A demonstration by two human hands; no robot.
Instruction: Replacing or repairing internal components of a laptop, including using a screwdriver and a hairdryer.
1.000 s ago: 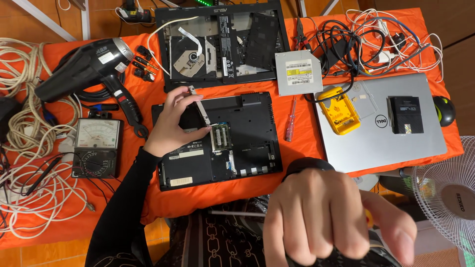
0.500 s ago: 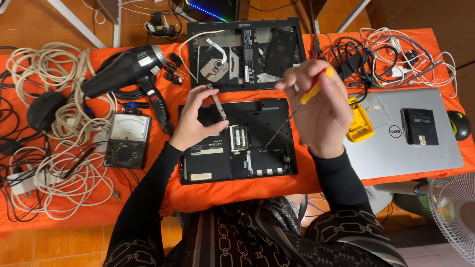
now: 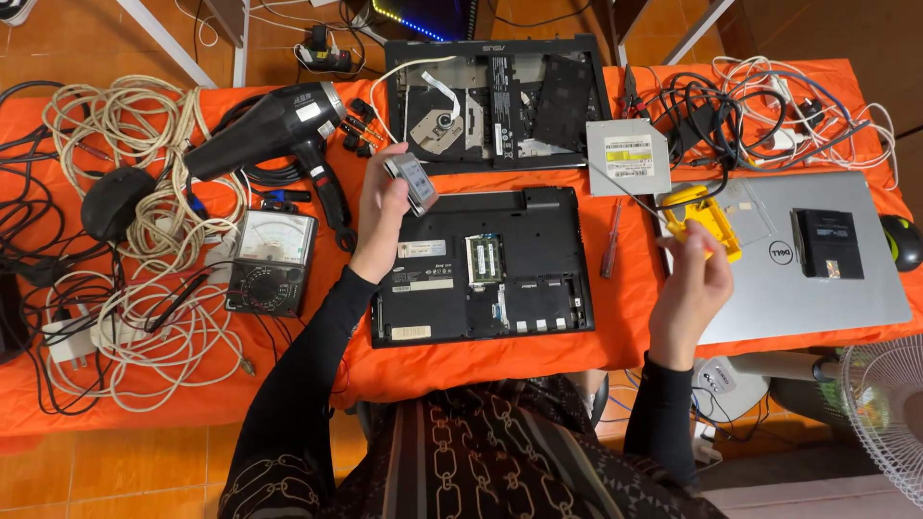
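The left hand [image 3: 383, 207] is clamped on a small grey drive [image 3: 411, 183], lifted above the open black laptop [image 3: 481, 264] on the orange surface [image 3: 625, 298]. The right hand [image 3: 690, 279] hangs loosely curled and empty beside a yellow tool [image 3: 707, 219], well apart from the drive.

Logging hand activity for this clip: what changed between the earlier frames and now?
The left hand lifted a small grey drive off the open black laptop. The right hand, which held a yellow-handled screwdriver over the laptop, swung right to the yellow tool on the silver laptop. The open laptop stayed put.
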